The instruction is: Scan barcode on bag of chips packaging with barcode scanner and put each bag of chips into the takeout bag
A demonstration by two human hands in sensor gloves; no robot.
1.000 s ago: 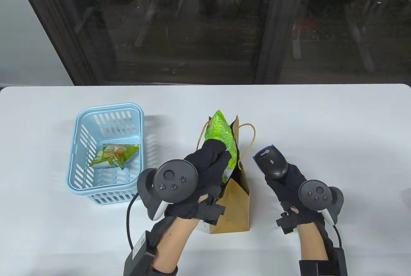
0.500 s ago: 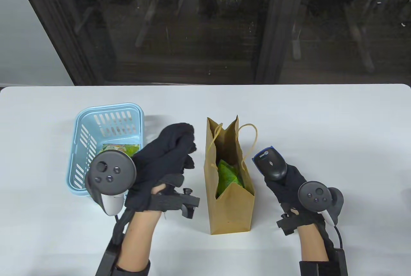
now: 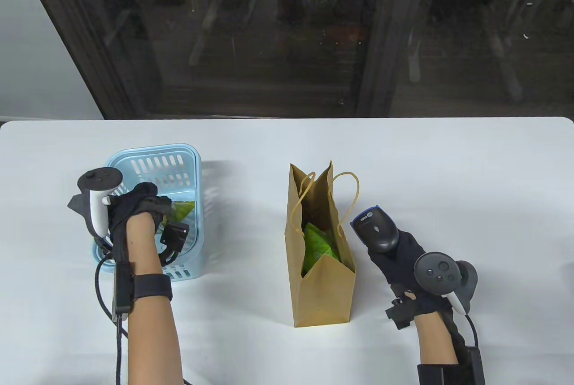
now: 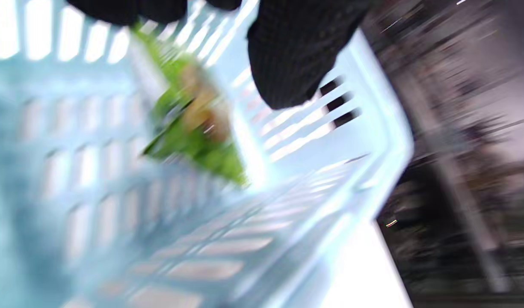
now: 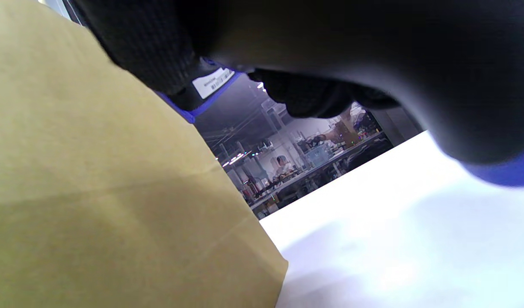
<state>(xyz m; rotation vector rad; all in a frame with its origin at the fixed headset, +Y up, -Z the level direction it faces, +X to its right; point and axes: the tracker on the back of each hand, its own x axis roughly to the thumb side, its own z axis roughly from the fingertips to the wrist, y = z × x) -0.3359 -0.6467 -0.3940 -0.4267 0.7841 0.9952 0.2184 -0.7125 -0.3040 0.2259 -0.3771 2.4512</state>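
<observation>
A brown paper takeout bag (image 3: 323, 288) stands open mid-table with one green bag of chips (image 3: 318, 246) inside it. A second green bag of chips (image 3: 183, 211) lies in the light blue basket (image 3: 152, 153) at the left. My left hand (image 3: 141, 205) reaches down into the basket; in the blurred left wrist view its fingers (image 4: 287, 55) hang spread just above that bag of chips (image 4: 193, 128), holding nothing. My right hand (image 3: 399, 257) grips the dark barcode scanner (image 3: 376, 228) just right of the takeout bag (image 5: 95, 192).
The white table (image 3: 448, 179) runs to a dark glass wall at the back. The basket's slotted walls (image 4: 364, 141) closely surround my left hand. Two paper handles (image 3: 352, 188) stick up from the takeout bag's rim.
My left hand dropped a bag of chips into the takeout bag, then swung left and down into the basket. The right hand with the scanner stayed nearly still.
</observation>
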